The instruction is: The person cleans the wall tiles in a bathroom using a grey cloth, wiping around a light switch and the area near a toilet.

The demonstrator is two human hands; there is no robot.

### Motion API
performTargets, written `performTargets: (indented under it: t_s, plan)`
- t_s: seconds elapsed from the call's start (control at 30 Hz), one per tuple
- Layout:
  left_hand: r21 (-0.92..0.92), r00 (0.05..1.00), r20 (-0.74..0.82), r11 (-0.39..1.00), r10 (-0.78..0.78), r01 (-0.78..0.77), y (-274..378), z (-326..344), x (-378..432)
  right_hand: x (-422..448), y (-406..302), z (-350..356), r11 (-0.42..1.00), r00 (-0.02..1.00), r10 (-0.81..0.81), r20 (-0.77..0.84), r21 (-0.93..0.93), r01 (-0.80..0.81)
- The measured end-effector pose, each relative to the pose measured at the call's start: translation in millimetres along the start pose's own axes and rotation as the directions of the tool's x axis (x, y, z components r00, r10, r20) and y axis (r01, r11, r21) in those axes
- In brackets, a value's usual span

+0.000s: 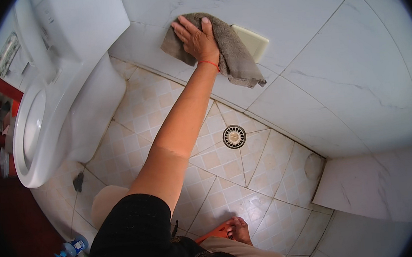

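Note:
My left hand [200, 42] presses a grey-brown terry cloth [234, 52] against the white marble-patterned wall tiles [303, 28]. Its fingers lie over the cloth's upper left part, and a red string bracelet circles the wrist. The cloth's right side hangs in folds and partly covers a cream rectangular wall plate [253, 43]. Low in the view, beside my knee, my right hand [240, 231] has its fingers curled next to an orange plastic slipper or similar item [217, 232]. Whether it grips that item is unclear.
A white toilet [93, 101] stands at the left. A round floor drain [234, 136] sits in the tiled floor near the wall. At the lower left lies a blue pump bottle [73, 247], and a dark scrap [78, 182] is on the floor. A tiled ledge [372, 183] juts out at right.

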State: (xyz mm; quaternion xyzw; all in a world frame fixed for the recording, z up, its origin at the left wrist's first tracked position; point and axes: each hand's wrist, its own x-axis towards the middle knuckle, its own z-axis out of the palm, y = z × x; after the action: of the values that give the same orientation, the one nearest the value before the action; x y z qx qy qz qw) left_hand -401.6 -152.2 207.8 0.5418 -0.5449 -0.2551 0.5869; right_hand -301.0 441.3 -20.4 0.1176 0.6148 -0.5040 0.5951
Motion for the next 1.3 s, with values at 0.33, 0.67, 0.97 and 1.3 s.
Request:
performTargets:
  t_s: [0.33, 0.67, 0.97, 1.3]
  plan:
    - [-0.501, 0.317, 0.626, -0.055, -0.712, 0.864, -81, 35, -45, -2, -4, 4, 0.999, 0.998, 0.033, -0.058, 0.029, -0.031]
    - [-0.689, 0.533, 0.589, -0.032, -0.607, 0.725, -55, 15, -14, -8, -6, 13, 1.0, 0.997, 0.029, -0.077, 0.007, -0.028]
    - [-0.398, 0.997, 0.054, 0.914, -0.061, 0.077, 36, -31, 18, -3, -7, 4, 0.999, 0.998, 0.043, -0.034, -0.012, -0.044]
    - [-0.151, 0.668, 0.01, 0.661, 0.744, -0.735, 68, -50, -5, -1, 0, 2, 1.0, 1.0, 0.011, -0.021, 0.026, -0.011]
